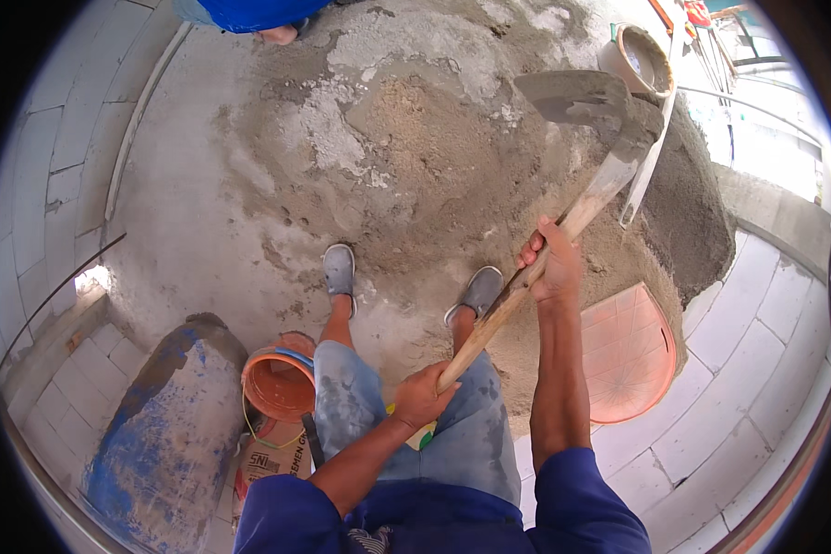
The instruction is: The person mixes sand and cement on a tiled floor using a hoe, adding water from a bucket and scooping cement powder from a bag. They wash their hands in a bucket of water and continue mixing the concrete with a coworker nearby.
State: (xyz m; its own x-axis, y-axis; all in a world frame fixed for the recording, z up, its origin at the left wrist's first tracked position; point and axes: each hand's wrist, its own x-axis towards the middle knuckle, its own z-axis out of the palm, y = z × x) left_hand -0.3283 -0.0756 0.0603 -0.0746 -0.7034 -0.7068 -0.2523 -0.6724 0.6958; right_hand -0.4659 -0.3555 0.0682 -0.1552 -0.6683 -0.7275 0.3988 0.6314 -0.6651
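Note:
A hoe with a long wooden handle slants across my body from my lap up to the far right. My left hand is wrapped round the lower end of the handle, in front of my thighs. Farther up, my right hand grips it near the middle. The hoe's broad grey blade, coated with mortar, is over the far right of a spread heap of sand and cement. Whether the blade touches the heap I cannot tell.
A white bucket stands far right, by darker sand. A pinkish plastic lid or tray lies right. An orange bucket, a cement bag and a blue mortar-stained tub are left. Someone in blue is at the far edge.

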